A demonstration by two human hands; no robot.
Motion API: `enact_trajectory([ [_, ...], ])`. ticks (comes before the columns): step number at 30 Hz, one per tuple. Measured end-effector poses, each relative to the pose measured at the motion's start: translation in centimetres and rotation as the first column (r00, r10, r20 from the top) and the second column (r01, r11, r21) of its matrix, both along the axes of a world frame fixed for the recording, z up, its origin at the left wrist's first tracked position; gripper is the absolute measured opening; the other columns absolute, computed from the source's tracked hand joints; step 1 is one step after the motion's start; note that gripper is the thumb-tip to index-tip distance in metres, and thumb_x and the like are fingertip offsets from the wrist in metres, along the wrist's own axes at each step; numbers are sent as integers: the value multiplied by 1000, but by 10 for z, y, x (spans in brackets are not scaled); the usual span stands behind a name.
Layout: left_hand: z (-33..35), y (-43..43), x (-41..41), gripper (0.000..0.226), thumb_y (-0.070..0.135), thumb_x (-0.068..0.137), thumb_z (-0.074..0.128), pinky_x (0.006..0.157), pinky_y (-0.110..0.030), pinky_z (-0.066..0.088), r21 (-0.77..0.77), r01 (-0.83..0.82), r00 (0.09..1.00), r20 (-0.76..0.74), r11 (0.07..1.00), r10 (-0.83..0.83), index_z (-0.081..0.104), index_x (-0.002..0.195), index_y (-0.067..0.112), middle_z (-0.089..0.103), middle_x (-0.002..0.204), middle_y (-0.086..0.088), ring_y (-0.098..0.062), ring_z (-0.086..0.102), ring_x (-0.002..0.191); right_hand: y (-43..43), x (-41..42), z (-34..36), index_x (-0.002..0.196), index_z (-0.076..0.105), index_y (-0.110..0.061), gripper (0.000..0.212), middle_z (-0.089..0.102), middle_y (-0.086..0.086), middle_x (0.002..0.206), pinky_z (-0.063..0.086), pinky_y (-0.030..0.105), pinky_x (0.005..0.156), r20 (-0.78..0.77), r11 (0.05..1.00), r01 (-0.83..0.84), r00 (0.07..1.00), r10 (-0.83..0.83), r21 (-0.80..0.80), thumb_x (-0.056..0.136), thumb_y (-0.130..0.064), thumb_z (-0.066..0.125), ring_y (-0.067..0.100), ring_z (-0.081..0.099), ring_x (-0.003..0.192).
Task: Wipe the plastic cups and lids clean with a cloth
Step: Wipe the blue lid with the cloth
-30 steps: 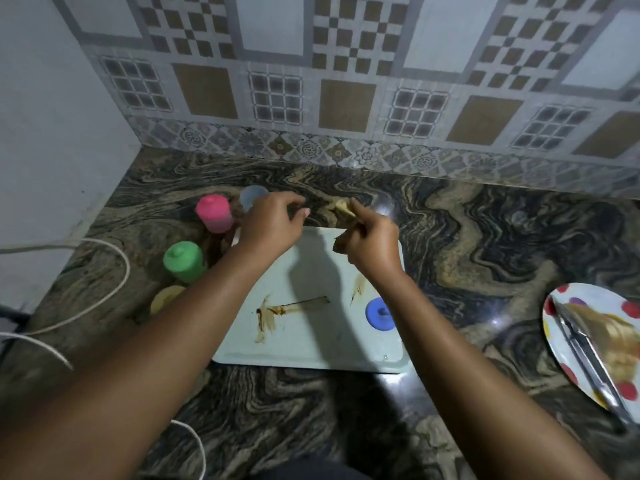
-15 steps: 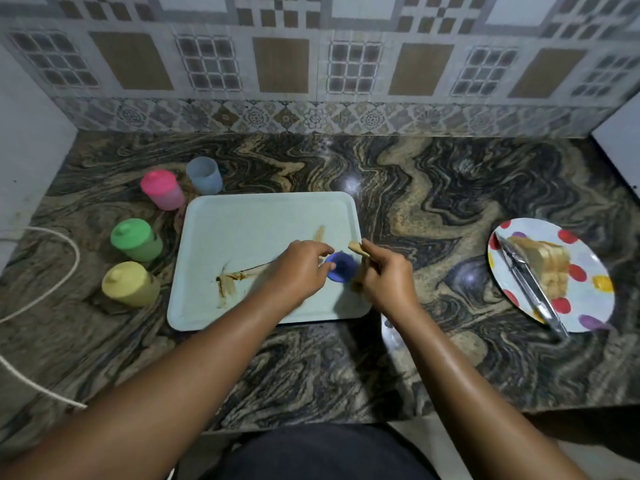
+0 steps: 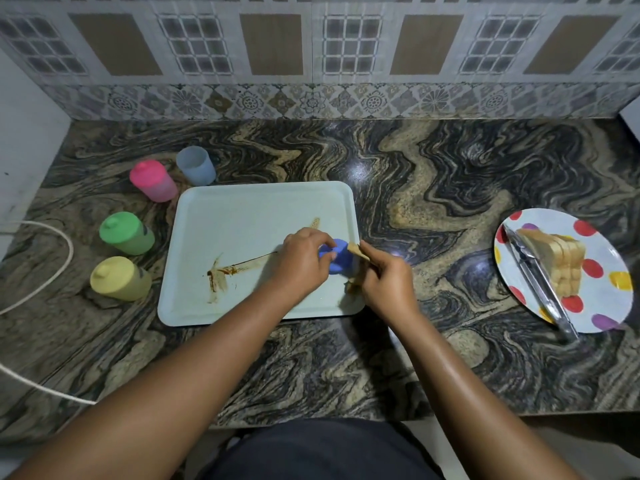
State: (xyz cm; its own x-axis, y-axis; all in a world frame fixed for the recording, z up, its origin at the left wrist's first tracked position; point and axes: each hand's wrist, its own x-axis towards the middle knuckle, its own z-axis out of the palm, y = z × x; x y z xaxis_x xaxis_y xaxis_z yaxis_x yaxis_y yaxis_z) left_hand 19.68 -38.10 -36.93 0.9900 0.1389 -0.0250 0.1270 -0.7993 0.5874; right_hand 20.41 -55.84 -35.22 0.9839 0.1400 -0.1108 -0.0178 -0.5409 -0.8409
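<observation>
At the far left a white cable loops over the dark marbled counter. Next come 4 plastic cups standing upright on the counter just left of your tray: a yellow cup nearest you, a green cup behind it, a pink cup farther back, all 3 with lids on, and a pale blue cup with no lid by the tray's far left corner. The pale tray lies flat in front of you, with a brown smear streaked across its left half and a smaller tan mark toward its far right. Over the tray's right part, your left hand grips the blue lid, fingers curled round its left side. Your right hand sits just beside it at the tray's right edge, fingers curled and pinching a tan cloth that touches the lid's right side; whether the lid rests on the tray or is lifted off it, I cannot tell. Well apart at the right, a spotted plate carries a stack of bread slices, with metal tongs lying across the plate's left side just beside the bread. A tiled wall runs along the back of the counter.
</observation>
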Motion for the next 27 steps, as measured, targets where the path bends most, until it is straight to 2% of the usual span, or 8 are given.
enact_trajectory([
  [2,19,-1,-3,12,32,88,71,80,-37,55,-210,-118,993,-11,970,118,71,98,25,71,105,3,-19,68,93,2,-3,6,134,68,-12,51,76,7,118,55,14,83,-32,997,2,999,0,75,92,10,49,3,73,94],
  [4,44,-2,-10,11,26,87,75,57,-29,56,-422,-255,966,-83,870,243,75,98,21,74,104,2,-17,74,77,7,-9,18,132,69,-25,52,78,4,114,63,32,85,-75,981,1,997,14,194,92,1,49,5,75,90],
  [8,90,9,-41,27,1,85,74,65,-32,63,-831,-334,924,-197,444,327,72,110,11,74,110,-8,-18,76,84,25,-22,52,124,69,-43,52,77,2,120,62,58,84,-72,945,-23,996,50,327,86,-16,47,23,77,99],
  [13,129,25,-83,52,12,73,72,66,-25,60,-938,-346,881,-323,4,345,62,123,4,74,112,-12,-18,75,89,47,-39,90,129,72,-17,49,76,6,86,60,44,54,-21,892,-103,992,125,439,97,7,45,20,64,54],
  [17,145,34,-111,44,22,76,65,70,-23,60,-947,-313,913,-319,-65,254,67,116,4,76,105,-11,-16,75,88,65,-51,110,133,68,-9,43,72,8,106,49,28,49,-20,816,-180,973,228,549,97,4,47,10,60,56],
  [20,158,43,-126,49,27,73,68,75,-27,60,-964,-258,928,-265,-63,263,67,117,5,74,111,-15,-21,74,99,74,-57,116,135,67,-11,44,73,-2,110,52,31,55,38,774,-295,942,332,561,95,-15,48,12,67,69],
  [25,170,57,-142,30,17,76,66,73,-31,62,-971,-223,886,-238,-86,399,68,104,7,76,106,-13,-21,75,95,86,-58,118,126,73,-16,28,73,0,124,63,44,81,365,842,-369,903,224,395,102,-26,61,18,74,103],
  [27,172,62,-145,29,17,76,66,71,-30,61,-971,-223,864,-238,-85,444,68,102,7,77,103,-11,-20,75,94,89,-60,121,122,74,-7,24,72,4,125,60,32,88,535,848,-434,814,224,305,101,-12,66,13,70,112],
])
